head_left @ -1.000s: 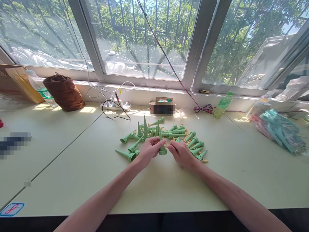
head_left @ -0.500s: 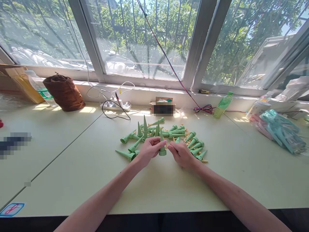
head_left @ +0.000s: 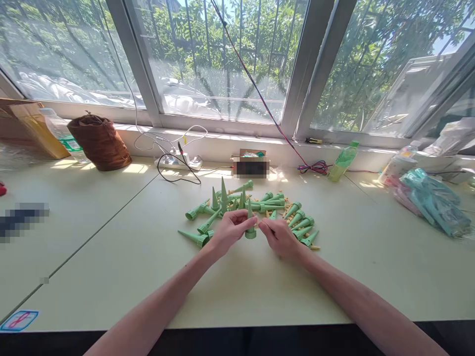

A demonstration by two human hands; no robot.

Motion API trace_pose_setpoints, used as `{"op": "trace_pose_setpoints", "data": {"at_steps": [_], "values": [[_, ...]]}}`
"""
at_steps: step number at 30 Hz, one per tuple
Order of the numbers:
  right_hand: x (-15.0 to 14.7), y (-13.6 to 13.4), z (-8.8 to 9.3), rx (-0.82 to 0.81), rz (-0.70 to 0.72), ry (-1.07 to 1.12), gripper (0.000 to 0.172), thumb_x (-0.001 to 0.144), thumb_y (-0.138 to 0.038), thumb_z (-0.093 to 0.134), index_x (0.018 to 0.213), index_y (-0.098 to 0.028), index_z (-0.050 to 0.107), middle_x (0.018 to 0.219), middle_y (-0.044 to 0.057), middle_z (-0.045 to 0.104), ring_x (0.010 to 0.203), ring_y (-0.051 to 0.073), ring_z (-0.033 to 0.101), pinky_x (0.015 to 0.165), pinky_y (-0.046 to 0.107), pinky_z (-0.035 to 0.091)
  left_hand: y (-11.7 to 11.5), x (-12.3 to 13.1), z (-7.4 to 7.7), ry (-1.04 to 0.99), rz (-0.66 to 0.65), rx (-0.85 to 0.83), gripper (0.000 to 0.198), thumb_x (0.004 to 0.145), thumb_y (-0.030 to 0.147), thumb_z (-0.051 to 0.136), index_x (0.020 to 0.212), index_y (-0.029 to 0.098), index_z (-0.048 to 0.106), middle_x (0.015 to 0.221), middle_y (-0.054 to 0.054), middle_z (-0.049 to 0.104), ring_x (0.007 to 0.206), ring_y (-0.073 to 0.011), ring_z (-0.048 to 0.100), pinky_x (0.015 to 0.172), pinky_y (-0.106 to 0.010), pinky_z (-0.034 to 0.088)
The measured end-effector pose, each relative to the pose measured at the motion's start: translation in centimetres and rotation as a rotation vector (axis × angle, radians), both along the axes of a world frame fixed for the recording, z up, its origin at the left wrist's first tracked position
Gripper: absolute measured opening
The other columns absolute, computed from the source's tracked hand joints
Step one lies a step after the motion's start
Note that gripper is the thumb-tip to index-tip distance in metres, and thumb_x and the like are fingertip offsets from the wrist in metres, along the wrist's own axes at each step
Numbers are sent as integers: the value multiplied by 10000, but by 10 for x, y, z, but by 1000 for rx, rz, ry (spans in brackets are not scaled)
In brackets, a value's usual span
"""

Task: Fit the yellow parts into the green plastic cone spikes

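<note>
My left hand [head_left: 233,228] pinches a green plastic watering spike [head_left: 250,225], upright, with its tip up and its wide ribbed cap down. Beside it my right hand [head_left: 279,236] is closed, thumb against the bent forefinger. At its fingertips, against the side of the spike, a bit of a small yellow peg shows; the fingers hide most of it. Behind the hands is a pile of similar spikes [head_left: 272,202], some lying and a few standing on their caps. Small yellow pegs [head_left: 289,223] lie among the spikes on the right.
On the pale table [head_left: 237,296], a brown bag [head_left: 98,141] and a power strip [head_left: 178,160] stand along the window side. A small box [head_left: 251,165], a coiled cable [head_left: 313,167], a green bottle [head_left: 343,160] and plastic packets [head_left: 434,200] are further right.
Both hands stay almost in place, with the spike still upright in my left. Only a very slight shift of the view shows.
</note>
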State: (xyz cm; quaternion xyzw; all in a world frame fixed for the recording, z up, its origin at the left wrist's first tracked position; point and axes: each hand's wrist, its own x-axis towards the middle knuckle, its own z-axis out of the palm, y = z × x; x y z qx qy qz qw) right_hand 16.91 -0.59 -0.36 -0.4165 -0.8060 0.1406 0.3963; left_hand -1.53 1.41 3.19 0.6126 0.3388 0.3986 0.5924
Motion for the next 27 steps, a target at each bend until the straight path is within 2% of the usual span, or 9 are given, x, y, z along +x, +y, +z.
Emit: {"op": "trace_pose_setpoints", "data": {"at_steps": [4,15,23,27], "values": [[0,0,-1,-8,0,18,414,1020,-349,351,649,-201,244,555,-67,237,515,84,194,508,254,186,0,0,0,11,-5,27,357,802,490,691,770,138,639,562,68,253,493,-50,195,447,-231,128],[1,2,-2,3,-27,17,425,1018,-357,359,641,-200,242,551,-68,237,519,83,195,504,246,192,-2,3,3,36,60,104,429,751,562,701,686,150,599,538,63,285,472,-55,229,439,-234,176],[0,1,1,76,-28,-14,464,994,-401,408,604,-202,254,521,-72,264,492,75,212,483,228,206,-4,6,1,51,71,58,423,839,554,614,788,137,651,519,61,324,471,-60,274,430,-216,192],[-2,-1,3,127,-21,-16,485,961,-463,471,593,-203,290,516,-75,276,489,73,214,474,221,218,-3,7,-3,54,45,38,441,875,571,558,864,141,656,520,56,381,445,-60,322,421,-208,244]]}}
